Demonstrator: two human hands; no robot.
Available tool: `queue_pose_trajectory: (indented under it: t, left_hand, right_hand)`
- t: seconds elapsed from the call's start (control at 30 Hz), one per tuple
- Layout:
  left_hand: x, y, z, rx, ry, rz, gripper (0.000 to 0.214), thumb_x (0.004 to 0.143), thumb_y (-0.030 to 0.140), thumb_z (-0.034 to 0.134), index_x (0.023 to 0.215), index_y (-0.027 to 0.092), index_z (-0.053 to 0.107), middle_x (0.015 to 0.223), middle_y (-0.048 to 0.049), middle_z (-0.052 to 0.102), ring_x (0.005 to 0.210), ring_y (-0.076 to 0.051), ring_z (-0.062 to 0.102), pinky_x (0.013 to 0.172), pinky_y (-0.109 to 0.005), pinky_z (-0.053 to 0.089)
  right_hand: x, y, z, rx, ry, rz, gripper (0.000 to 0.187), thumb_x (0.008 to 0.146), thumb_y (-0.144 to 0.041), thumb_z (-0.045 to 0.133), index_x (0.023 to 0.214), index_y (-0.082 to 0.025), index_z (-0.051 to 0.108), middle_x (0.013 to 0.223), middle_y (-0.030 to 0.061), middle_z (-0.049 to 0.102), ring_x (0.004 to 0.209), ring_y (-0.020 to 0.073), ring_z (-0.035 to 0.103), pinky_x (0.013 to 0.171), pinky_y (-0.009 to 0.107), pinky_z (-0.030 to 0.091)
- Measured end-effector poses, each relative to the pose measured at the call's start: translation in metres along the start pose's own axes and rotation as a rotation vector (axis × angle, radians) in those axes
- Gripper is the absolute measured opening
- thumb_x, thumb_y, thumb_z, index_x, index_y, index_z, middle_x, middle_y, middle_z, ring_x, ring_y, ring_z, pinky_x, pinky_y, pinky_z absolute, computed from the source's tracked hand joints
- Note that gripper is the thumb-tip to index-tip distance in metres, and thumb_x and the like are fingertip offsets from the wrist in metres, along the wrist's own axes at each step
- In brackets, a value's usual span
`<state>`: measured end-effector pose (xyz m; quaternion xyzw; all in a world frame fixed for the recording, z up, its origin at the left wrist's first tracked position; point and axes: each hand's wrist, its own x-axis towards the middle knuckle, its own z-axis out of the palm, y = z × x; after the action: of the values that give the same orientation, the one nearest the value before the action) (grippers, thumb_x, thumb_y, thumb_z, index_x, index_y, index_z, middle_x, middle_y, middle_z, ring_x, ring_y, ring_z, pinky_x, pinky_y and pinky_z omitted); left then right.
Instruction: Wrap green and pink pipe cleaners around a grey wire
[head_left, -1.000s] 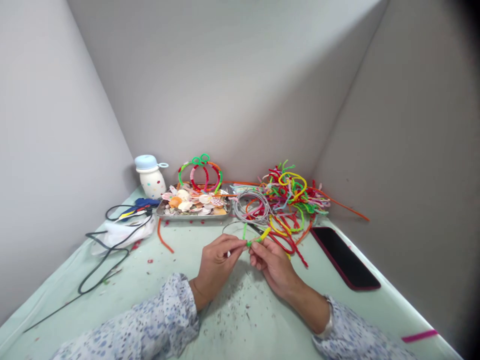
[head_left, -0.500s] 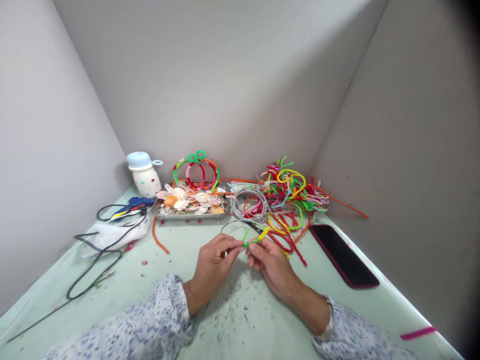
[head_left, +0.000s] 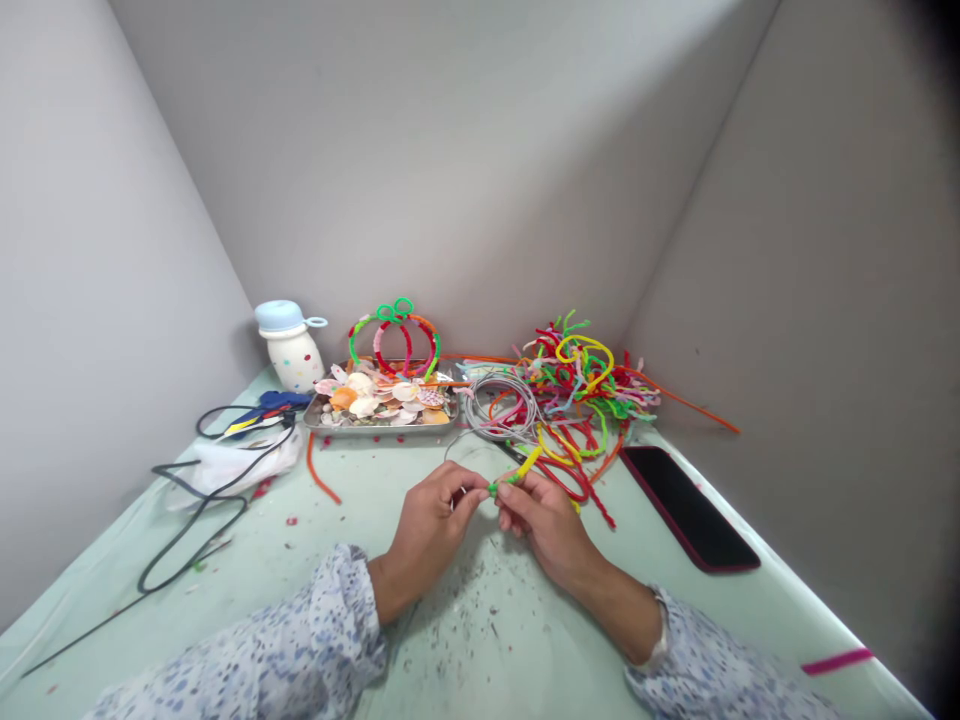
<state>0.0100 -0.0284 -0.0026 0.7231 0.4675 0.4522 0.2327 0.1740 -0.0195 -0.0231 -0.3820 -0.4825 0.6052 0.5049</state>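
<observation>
Between my hands, over the middle of the table, is a green and yellow pipe cleaner (head_left: 529, 462). The thumb and forefinger of my left hand (head_left: 435, 520) pinch its green end. My right hand (head_left: 546, 525) grips it just beside, fingers curled, and the yellow part sticks up past the knuckles. A thin grey wire curves up behind my left hand toward a coil of grey wire (head_left: 469, 408). Whether that wire is joined to the pipe cleaner I cannot tell. Behind my right hand lie scissors with red handles (head_left: 574, 492), partly covered.
A metal tray (head_left: 382, 431) holds shells, with a ring-shaped pipe cleaner craft (head_left: 377, 350) standing at its back. A tangle of pipe cleaners (head_left: 577, 375) lies right of it. A white bottle (head_left: 294, 358), black cable (head_left: 199, 503) and plastic bag (head_left: 232, 462) are left, a phone (head_left: 690, 508) right.
A short green tip that stood up between the hands no longer shows there. Both hands stay in nearly the same place, still on the pipe cleaner.
</observation>
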Motion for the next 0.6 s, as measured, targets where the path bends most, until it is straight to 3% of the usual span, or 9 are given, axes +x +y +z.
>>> queue_pose_trajectory:
  t: [0.2, 0.6]
  left_hand:
    - [0.0023, 0.0026, -0.0009, -0.022, -0.056, -0.068, 0.014, 0.086, 0.024, 0.056, 0.081, 0.019, 0.068, 0.076, -0.0009, 0.062, 0.071, -0.014, 0.058, 0.064, -0.023, 0.044]
    - [0.0031, -0.0011, -0.0019, -0.139, -0.13, -0.131, 0.016, 0.084, 0.026, 0.057, 0.077, 0.018, 0.068, 0.074, -0.0005, 0.061, 0.071, -0.015, 0.057, 0.067, -0.023, 0.044]
  right_hand:
    - [0.0029, -0.0013, -0.0055, -0.033, -0.025, 0.013, 0.027, 0.081, -0.043, 0.065, 0.075, -0.017, 0.062, 0.056, -0.0023, 0.057, 0.047, 0.0086, 0.044, 0.046, 0.022, 0.029]
    - [0.0038, -0.0013, -0.0064, -0.033, -0.007, -0.027, 0.028, 0.078, -0.043, 0.068, 0.073, -0.017, 0.061, 0.056, -0.0038, 0.049, 0.05, 0.0098, 0.04, 0.05, 0.024, 0.03]
